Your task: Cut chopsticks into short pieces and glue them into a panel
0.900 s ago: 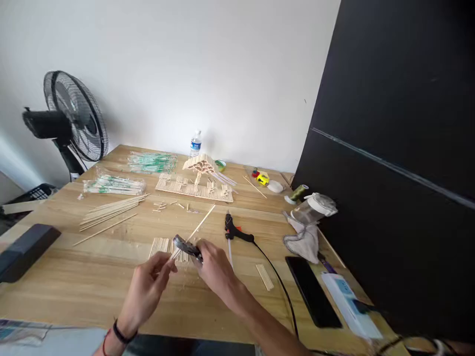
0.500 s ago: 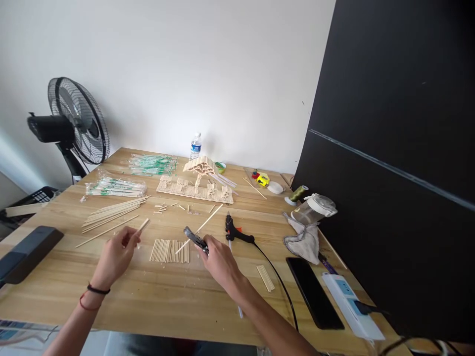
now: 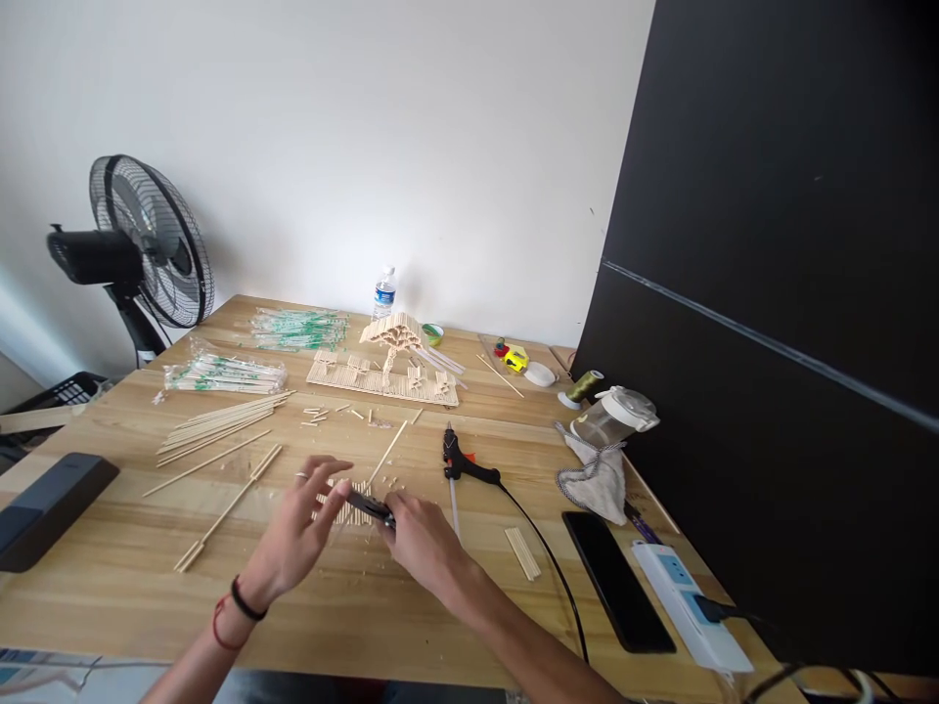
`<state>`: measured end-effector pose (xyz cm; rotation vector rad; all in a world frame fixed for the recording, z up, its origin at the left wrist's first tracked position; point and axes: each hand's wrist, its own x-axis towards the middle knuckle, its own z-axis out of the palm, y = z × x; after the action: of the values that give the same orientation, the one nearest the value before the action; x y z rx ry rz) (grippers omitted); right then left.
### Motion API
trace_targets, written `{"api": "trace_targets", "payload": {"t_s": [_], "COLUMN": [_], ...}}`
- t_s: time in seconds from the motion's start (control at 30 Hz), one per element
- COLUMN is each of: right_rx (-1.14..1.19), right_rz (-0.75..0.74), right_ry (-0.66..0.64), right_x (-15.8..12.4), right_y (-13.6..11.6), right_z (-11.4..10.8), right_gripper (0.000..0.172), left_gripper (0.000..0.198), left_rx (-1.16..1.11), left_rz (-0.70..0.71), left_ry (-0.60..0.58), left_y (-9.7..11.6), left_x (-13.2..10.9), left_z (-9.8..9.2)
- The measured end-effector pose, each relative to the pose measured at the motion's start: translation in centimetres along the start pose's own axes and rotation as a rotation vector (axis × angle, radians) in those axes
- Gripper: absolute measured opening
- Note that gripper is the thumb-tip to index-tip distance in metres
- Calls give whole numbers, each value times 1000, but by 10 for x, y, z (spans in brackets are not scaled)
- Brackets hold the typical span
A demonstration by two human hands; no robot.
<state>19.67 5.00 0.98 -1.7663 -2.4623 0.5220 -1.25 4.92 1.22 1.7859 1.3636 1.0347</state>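
Observation:
My right hand (image 3: 425,538) is wrapped round a pair of dark pliers (image 3: 373,506) whose head points left. A long thin wooden stick (image 3: 387,454) runs away from the pliers' jaws towards the back; its near end is hidden. Fingers apart, my left hand (image 3: 302,518) hovers at the pliers' tip, its thumb close to the jaws. Behind both hands lies a row of short cut sticks (image 3: 356,508), partly covered. Left of my left hand, a stick with short pieces by its ends (image 3: 233,504) rests on the table.
Ahead stands a small stick-built model (image 3: 385,381). A glue gun (image 3: 466,460) with a trailing cable lies right of my hands. Further right are a phone (image 3: 617,582) and a power strip (image 3: 690,606). Long loose sticks (image 3: 220,427) lie at left, near wrapped bundles (image 3: 224,374).
My left hand has moved right to the pliers, and its short piece now lies by the stick on the left. The pliers have shifted slightly left and down, with the long stick.

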Motion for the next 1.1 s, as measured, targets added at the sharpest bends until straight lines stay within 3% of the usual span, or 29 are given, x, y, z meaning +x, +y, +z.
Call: {"api": "trace_targets", "payload": {"t_s": [0.13,0.43,0.7,0.9,1.1], "right_rx": [-20,-59,-58,-57,-78], "right_rz": [-12,15,-14,-46,14], "right_ry": [-37,-54,0,52,83], "right_x": [-2,-4,0,0,2], "right_y": [-9,-11,-9,-3,-4], "right_z": [0,-8,-9,-7,-7], "right_gripper": [19,24,21,22,25], "left_gripper": [52,41,36,39,40], "left_rx": [-64,37,127,169,174], "left_rz": [-51,-60,-12,16,23], "left_ry": [-65,86,184,154,143], "left_y": [15,6,11,14,15], "left_x": [5,9,13,16,19], "left_z": [26,54,56,51,48]}}
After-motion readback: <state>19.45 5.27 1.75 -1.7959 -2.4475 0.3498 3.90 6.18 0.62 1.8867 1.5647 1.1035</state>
